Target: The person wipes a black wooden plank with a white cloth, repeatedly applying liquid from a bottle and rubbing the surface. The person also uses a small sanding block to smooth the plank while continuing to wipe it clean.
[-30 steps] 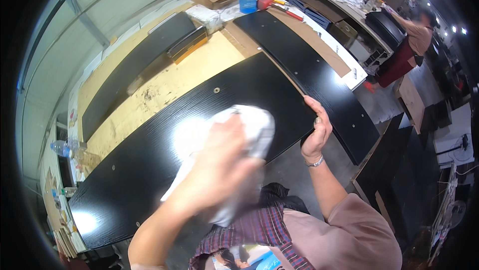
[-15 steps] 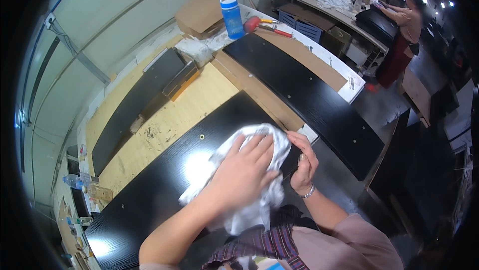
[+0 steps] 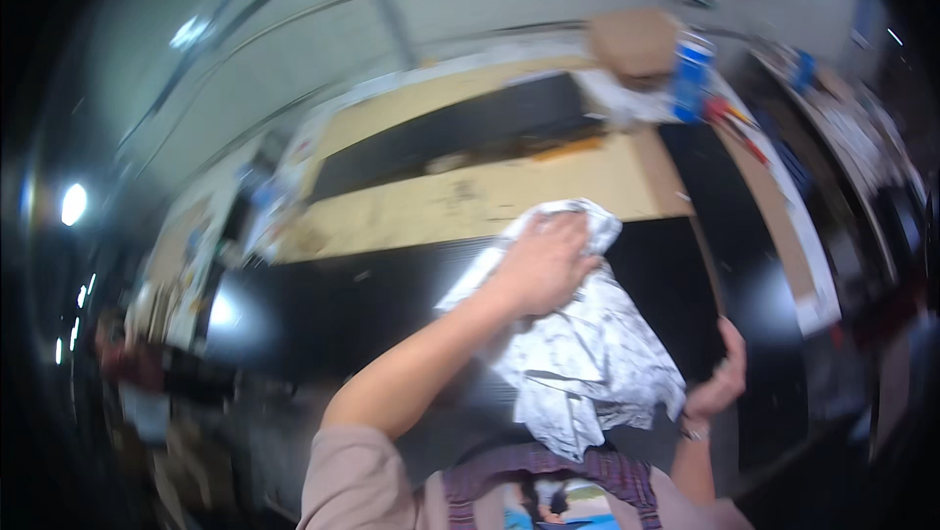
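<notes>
A long black board [image 3: 392,305] with a faint wood grain lies crosswise before me. My left hand [image 3: 548,261] presses a crumpled white cloth [image 3: 587,354] with dark smudges onto its face, fingers bunched on the fabric. The cloth's loose end drapes over the near edge toward my apron. At the board's right end, my right hand [image 3: 723,378] holds the edge, its fingers reaching up along it. Motion blurs the picture, and the cloth hides part of the board.
Beyond lies a stained plywood sheet [image 3: 470,195] bearing a curved black panel [image 3: 450,134]. Another black panel [image 3: 729,197] runs along the right. A blue bottle [image 3: 691,80], brown cardboard [image 3: 634,48] and red-handled tools [image 3: 734,119] stand at the back right. A blurred person [image 3: 132,359] is far left.
My view has swung to the right, so the board now lies nearly level across it. My left hand stays on the cloth, which is spread wider; my right hand stays at the board's end.
</notes>
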{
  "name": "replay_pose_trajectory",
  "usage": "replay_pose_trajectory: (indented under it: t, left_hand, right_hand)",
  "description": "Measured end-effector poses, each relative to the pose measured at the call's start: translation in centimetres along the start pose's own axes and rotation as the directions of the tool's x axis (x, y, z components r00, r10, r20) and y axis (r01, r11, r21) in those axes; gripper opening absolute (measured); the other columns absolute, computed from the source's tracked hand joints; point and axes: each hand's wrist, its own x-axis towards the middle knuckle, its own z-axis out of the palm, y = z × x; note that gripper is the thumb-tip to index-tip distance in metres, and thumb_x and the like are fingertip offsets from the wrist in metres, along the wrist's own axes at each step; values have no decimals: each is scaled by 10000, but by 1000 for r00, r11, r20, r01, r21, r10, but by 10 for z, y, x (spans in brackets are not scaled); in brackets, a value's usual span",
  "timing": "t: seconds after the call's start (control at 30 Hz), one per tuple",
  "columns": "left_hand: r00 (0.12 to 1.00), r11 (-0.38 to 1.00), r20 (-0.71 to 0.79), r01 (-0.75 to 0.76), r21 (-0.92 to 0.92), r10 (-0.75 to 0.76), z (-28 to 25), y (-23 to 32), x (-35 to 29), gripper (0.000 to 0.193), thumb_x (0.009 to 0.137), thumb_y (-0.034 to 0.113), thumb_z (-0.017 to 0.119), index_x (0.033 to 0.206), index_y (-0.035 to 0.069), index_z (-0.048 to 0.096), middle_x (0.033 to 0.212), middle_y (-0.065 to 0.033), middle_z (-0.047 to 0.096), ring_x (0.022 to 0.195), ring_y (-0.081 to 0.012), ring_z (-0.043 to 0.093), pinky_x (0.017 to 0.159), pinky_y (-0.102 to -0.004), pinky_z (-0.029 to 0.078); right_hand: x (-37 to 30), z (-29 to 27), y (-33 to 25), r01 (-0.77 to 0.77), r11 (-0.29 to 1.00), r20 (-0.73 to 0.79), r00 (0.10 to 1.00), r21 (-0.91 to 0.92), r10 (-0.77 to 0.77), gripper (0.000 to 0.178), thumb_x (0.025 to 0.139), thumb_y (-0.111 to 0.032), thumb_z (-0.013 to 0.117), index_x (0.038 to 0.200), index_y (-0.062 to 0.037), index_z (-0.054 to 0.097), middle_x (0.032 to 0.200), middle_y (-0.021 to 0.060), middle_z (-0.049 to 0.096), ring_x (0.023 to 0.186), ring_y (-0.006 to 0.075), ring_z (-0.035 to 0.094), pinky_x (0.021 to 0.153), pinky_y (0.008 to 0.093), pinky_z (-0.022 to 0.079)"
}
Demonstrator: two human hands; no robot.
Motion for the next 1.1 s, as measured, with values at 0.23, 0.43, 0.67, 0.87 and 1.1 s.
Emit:
replay_pose_trajectory:
  t: [0.23, 0.43, 0.67, 0.87, 1.1]
  left_hand:
    - [955, 945, -20, 296, 139, -296, -60, -20, -84, 579, 1064, 377, 436, 1446, -56, 473, 1547, -193, 462, 1479, -316, 372, 1236, -532, 233]
    - [827, 811, -120, 563, 162, -550, -74, -31, -130, 529, 1035, 318, 495, 1391, -73, 472, 1494, -262, 473, 1421, -385, 413, 1191, -487, 294]
    - [708, 639, -231, 704, 309, -667, -54, -108, -214, 565, 1046, 355, 448, 1416, -72, 469, 1477, -245, 493, 1419, -360, 418, 1180, -485, 310]
    - [740, 684, -482, 650, 332, -469, -67, -247, -311, 469, 1000, 272, 527, 1352, -37, 546, 1255, -240, 633, 1178, -423, 583, 1026, -490, 452]
    - [433, 592, -751, 803, 70, -498, -123, -324, -447, 307, 1002, 174, 552, 1108, -81, 686, 1077, -279, 698, 1040, -407, 683, 878, -427, 515]
  right_hand:
    - [40, -68, 27, -65, 997, 20, 998, -29, 65, 626, 894, -235, 314, 1305, 140, 603, 1325, 247, 643, 1263, 362, 589, 1138, 430, 409]
    - [93, -133, 84, -111, 987, 7, 994, -113, 112, 584, 938, -160, 274, 1316, 125, 615, 1366, 222, 638, 1311, 340, 561, 1179, 417, 356]
    - [114, -145, 253, -275, 960, 51, 959, -51, 278, 576, 1006, -206, 257, 1367, 74, 608, 1406, 182, 622, 1343, 300, 537, 1178, 400, 355]
    - [76, -125, 386, -289, 888, -164, 956, -358, 245, 325, 1024, -34, 473, 1261, 72, 667, 1257, 141, 702, 1160, 238, 646, 1034, 338, 484]
    - [96, 105, 148, -13, 1000, 323, 946, 15, 7, 224, 977, -22, 535, 1098, 34, 713, 1109, 94, 710, 1062, 195, 656, 990, 321, 490]
